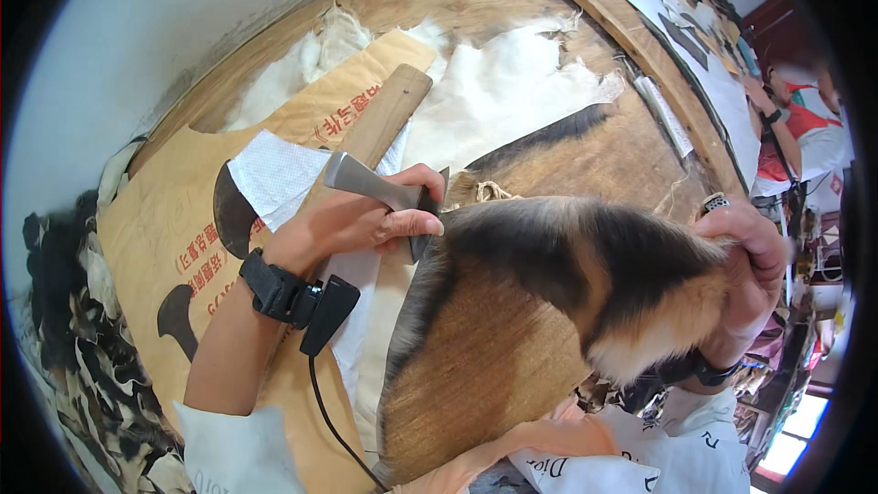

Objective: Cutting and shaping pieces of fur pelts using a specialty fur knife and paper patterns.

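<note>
In my left hand [402, 215] is a furrier's knife [370, 185] with a flared metal handle, its dark flat blade upright between finger and thumb. The blade stands at the left edge of a fur pelt [540, 229] with black, tan and whitish hair. My right hand [754, 252] grips the pelt's right end, so it stretches across between my hands. Whether my left fingers also pinch the pelt's edge is hard to make out. Below the raised fur, the brown wooden tabletop [494, 357] shows. Both wrists wear dark straps; a cable hangs from the left one.
A wooden bar [393, 105] lies on brown printed paper [137, 210] beside a white tissue [277, 174]. Pale hides [512, 82] spread behind. Dark and white fur scraps [91, 338] heap at the left edge. Another person's arm [782, 142] is at the far right.
</note>
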